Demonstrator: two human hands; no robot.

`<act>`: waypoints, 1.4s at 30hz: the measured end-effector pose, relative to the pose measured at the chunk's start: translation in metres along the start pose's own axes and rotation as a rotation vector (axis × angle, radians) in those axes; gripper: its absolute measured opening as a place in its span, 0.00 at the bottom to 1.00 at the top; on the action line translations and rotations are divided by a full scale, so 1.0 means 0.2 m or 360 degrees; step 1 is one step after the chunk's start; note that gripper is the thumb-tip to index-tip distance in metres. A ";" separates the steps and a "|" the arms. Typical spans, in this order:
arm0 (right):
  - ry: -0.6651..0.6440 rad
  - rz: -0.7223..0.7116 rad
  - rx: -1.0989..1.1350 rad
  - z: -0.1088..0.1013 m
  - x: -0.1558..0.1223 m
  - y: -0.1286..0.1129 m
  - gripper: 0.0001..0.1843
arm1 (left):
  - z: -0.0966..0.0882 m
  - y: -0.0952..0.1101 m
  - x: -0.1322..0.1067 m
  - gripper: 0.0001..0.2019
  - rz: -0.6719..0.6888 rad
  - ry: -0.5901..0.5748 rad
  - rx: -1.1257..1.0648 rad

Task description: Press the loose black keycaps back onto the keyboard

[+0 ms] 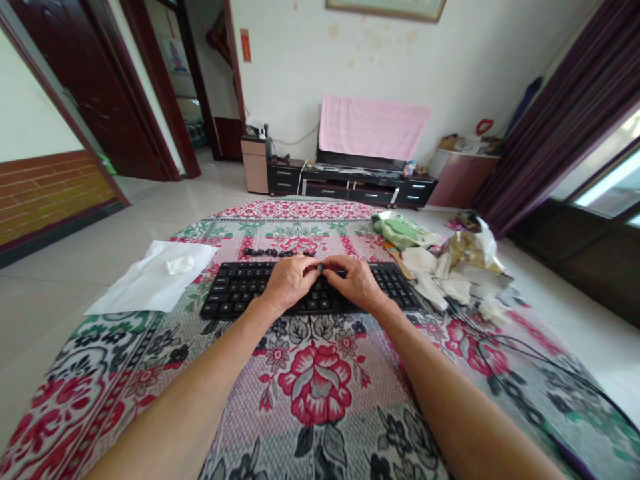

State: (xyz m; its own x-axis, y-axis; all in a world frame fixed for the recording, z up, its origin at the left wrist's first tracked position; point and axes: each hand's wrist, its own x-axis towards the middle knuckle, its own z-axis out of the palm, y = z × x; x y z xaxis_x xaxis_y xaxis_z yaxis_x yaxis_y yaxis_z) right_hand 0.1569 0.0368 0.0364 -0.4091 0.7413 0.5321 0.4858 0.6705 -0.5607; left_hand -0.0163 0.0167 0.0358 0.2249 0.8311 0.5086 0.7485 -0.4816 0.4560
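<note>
I see both of my hands meeting over the middle of the black keyboard [235, 290], which lies flat on the worktop [125, 373] under a floral cloth [317, 390]. My left hand [290, 281] and my right hand [356, 280] come together fingertip to fingertip, and the grip of each is pinched shut on one small black piece [321, 267] held between them, just above the keys. I cannot tell whether that piece is lifted clear of the keyboard or touches it. My wrists rest near the keyboard's front edge. Just beyond the far edge of the keyboard lies a short row of small black pieces [274, 253] on the cloth. To the left, a white sheet of paper [150, 290] hangs partly over the worktop's edge with a crumpled tissue [179, 265] on it. To the right sit a green bag [403, 231], a heap of white tissues [440, 280] and a gold wrapper [465, 248], and a black cable [525, 350] trails across the cloth.
</note>
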 end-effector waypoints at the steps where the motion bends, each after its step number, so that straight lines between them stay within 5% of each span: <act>1: -0.0002 -0.0029 -0.0039 0.00 0.00 0.01 0.08 | 0.00 0.00 0.00 0.09 0.0015 -0.0021 0.0062; 10: -0.0190 -0.0113 -0.0421 -0.03 -0.01 0.03 0.08 | 0.03 -0.01 0.00 0.11 0.0025 -0.0287 0.0341; 42: -0.0447 -0.0054 -0.0476 -0.04 0.01 0.05 0.12 | 0.06 0.03 -0.02 0.13 -0.0138 -0.0350 0.0382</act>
State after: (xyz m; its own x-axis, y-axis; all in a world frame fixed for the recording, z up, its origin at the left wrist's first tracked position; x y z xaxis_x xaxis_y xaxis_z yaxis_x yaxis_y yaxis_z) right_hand 0.1661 0.0452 0.0369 -0.6035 0.7259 0.3300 0.6546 0.6873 -0.3148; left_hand -0.0062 0.0144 0.0280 0.2633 0.9188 0.2940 0.8905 -0.3487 0.2922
